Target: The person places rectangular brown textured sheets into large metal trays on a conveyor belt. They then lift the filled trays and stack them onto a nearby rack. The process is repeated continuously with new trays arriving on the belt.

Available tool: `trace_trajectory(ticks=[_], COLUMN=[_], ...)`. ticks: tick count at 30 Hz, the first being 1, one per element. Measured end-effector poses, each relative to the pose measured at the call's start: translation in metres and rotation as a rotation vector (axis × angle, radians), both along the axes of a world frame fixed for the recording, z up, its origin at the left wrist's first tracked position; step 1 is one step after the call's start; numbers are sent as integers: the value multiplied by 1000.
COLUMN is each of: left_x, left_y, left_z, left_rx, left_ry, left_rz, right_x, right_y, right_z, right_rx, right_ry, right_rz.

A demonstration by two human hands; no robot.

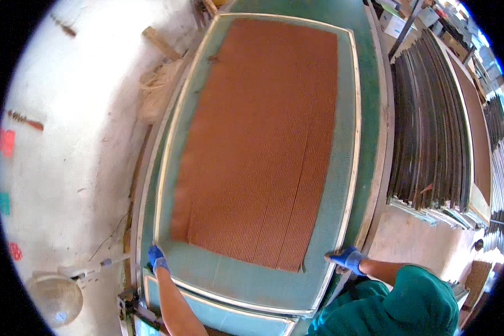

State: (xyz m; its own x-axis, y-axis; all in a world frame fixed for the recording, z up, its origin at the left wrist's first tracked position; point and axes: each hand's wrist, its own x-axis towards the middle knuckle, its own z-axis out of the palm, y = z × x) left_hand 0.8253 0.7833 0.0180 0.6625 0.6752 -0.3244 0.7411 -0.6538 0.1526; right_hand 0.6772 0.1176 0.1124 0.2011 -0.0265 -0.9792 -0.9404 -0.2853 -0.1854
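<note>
A large mesh screen in a pale wooden frame (349, 193) lies lengthwise before me on a green table. On its greenish mesh rests a brown ribbed sheet (257, 145), slightly askew, with a loose strip along its lower right edge. My left hand (157, 258), in a blue glove, is closed on the frame's left side near the near corner. Across from it, my right hand (348, 260), gloved in blue too, grips the frame's right side. Both hands stay apart from the brown sheet.
A second framed screen (224, 316) shows under the near end. To the right stands a tall stack of dark-edged sheets or frames (428, 129). A white wall (67, 168) runs along the left, with a round fan or lamp (56, 299) at lower left.
</note>
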Motion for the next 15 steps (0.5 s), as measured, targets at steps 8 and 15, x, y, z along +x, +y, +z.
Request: trace_trajectory(ticks=[8, 15], left_x=[71, 67], left_y=[-54, -196], left_z=[26, 130], left_rx=[-458, -976], left_ry=[-350, -510], left_rz=[220, 69], right_x=[43, 100], right_y=[-50, -160], right_z=[8, 48], right_rx=[-484, -95], right_ry=[-492, -724], right_rz=[516, -799])
